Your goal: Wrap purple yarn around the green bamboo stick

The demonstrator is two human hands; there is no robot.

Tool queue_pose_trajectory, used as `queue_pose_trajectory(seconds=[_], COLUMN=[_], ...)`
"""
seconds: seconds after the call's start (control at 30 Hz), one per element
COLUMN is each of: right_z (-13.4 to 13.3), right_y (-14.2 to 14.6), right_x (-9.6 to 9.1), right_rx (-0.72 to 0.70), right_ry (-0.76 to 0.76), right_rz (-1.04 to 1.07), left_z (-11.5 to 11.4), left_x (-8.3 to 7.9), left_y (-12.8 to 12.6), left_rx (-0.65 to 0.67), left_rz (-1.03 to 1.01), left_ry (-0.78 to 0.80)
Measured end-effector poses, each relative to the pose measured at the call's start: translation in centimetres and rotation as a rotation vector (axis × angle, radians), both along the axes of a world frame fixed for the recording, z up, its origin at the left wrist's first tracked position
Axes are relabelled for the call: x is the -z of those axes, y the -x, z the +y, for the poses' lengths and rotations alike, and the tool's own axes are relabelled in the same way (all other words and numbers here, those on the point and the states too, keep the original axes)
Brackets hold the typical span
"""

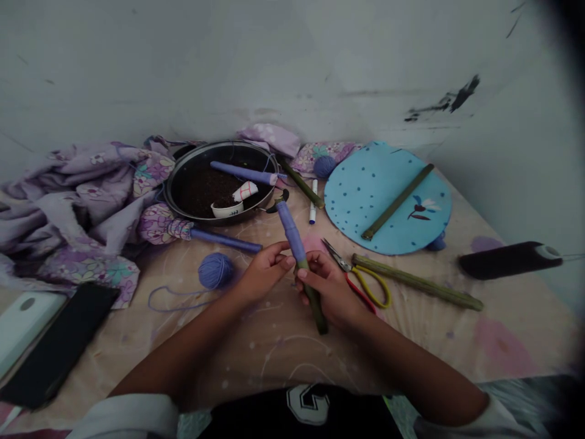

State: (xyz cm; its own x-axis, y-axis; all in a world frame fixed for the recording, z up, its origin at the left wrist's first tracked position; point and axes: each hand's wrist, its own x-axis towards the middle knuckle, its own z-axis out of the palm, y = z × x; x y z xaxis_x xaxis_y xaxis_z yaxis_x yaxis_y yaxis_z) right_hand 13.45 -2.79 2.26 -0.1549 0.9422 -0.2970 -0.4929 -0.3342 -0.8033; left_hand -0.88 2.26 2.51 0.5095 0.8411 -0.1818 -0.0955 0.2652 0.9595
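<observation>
inspection at the head view: the bamboo stick [315, 305] is held in both hands above the beige patterned sheet [256, 360], its upper length wrapped in purple yarn [290, 228] and tilted toward 11 o'clock. the right hand [331, 292] has a closed grip around the bare lower part, fingers curled over the bamboo. the left hand [262, 274] comes in from 9 o'clock, its grip pressed together, with the fingertips [287, 263] against the stick at the lower edge of the wrapping.

about the hands, at 9 o'clock, lies a purple yarn ball [216, 271], a loose strand trailing from it across the sheet. a second yarn-wrapped stick [223, 240] lies just beyond it, toward 10 o'clock. at 11 o'clock stands a dark metal pan [172, 186] holding dark granular matter, a third yarn-wrapped stick [242, 173] and a white paper cup [227, 209], torn open. a crumpled floral quilt [86, 201] is heaped beyond 10 o'clock.

at 12 o'clock are a green bamboo stick [301, 183], a white marker [313, 204] and a small yarn ball [324, 166]. a blue dotted disc [365, 207] at 1 o'clock carries another bamboo stick [397, 201]. scissors with red and yellow handles [361, 283] lie at 3 o'clock, touching a long bamboo stick [415, 282]. a black phone [57, 341] rests at the far left edge of the sheet.
</observation>
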Motion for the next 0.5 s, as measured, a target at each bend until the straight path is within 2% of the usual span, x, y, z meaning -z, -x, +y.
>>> queue_pose_trajectory(seconds=[0.13,0.3,0.5], right_z=[-0.08,0.0,-0.02], right_y=[0.25,0.25,-0.03], right_x=[-0.39,-0.25,-0.48], right_rx=[-0.054,-0.048,-0.05], right_ry=[0.097,0.149,0.105], right_rz=[0.117,0.084,0.054], left_z=[0.06,-0.15,-0.51], left_x=[-0.04,0.12,-0.18], left_y=[-0.02,-0.07,-0.3], left_rx=[0.03,0.073,0.111], left_rz=[-0.013,-0.022,-0.027], left_ry=[-0.078,-0.089,-0.082])
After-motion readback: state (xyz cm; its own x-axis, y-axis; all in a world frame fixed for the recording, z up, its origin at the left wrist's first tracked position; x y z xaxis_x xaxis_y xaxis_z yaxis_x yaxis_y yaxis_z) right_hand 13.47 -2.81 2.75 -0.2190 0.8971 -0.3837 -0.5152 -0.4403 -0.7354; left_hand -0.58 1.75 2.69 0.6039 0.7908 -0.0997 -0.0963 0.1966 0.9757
